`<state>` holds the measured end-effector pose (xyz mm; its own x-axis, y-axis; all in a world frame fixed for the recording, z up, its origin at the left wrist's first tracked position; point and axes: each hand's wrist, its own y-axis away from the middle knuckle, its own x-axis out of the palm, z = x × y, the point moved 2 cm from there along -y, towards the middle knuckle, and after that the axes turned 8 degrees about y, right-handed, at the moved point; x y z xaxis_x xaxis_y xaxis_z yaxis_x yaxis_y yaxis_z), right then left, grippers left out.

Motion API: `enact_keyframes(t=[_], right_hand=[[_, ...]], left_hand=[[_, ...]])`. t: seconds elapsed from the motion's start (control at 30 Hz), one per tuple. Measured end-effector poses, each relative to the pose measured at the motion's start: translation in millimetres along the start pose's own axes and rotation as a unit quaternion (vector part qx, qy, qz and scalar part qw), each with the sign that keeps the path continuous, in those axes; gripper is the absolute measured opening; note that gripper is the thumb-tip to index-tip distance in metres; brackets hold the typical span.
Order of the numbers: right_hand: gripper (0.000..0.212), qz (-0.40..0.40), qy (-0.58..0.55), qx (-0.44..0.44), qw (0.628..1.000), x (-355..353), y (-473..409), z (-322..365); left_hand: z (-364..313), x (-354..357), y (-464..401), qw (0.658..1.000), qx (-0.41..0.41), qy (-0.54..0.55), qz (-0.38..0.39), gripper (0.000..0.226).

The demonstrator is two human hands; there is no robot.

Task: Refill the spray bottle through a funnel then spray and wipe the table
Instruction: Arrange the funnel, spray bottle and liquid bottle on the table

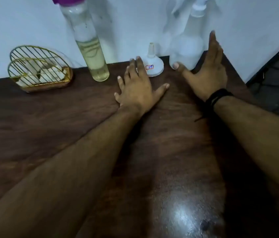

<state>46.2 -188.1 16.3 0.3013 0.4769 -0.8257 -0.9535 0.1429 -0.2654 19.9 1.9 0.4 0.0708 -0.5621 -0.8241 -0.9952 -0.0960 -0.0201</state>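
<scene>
At the back of the dark wooden bench (49, 134), against the pale wall, stood everything I needed. The spray bottle (187, 50), frosted white, was at upper right of the frame, its trigger head blurred. My right hand (207, 73) was beside it with fingers (213, 42) straight and spread, thumb tip at the bottle's base; I could not tell if it touched. The white funnel (153, 66) sat mouth down, spout up, just left of the spray bottle. My left hand (138, 90) lay flat before it, fingers splayed, holding nothing, fingertips at the funnel's rim. Farther left stood a tall clear bottle (92, 54) with yellowish liquid and a purple cap. At far left was a gold wire holder (39, 69) with white tissues.
</scene>
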Motion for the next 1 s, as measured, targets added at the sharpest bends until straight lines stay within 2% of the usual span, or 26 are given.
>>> enact_keyframes(t=[0.1, 0.23, 0.4, 0.7, 1.0], right_hand=[[0.120, 0.006, -0.029, 0.003, 1.000, 7, -20, -1], [0.107, -0.002, -0.078, -0.013, 0.997, 15, -33, -4], [0.106, -0.031, -0.117, -0.005, 0.993, 16, -32, -8], [0.097, -0.003, -0.133, -0.051, 0.990, -10, 28, -17], [0.082, 0.002, -0.158, -0.081, 0.984, -54, 127, -42]], left_hand=[[-1, 3, -22, 0.999, -0.012, -0.014, -0.027, 0.118], [1, 5, -41, 0.998, -0.034, -0.030, -0.044, 0.095], [6, 7, -33, 0.996, 0.000, -0.037, -0.077, 0.082], [7, -6, 39, 0.997, 0.020, -0.038, -0.069, 0.080], [14, -11, 152, 0.998, 0.008, -0.030, -0.055, 0.083]])
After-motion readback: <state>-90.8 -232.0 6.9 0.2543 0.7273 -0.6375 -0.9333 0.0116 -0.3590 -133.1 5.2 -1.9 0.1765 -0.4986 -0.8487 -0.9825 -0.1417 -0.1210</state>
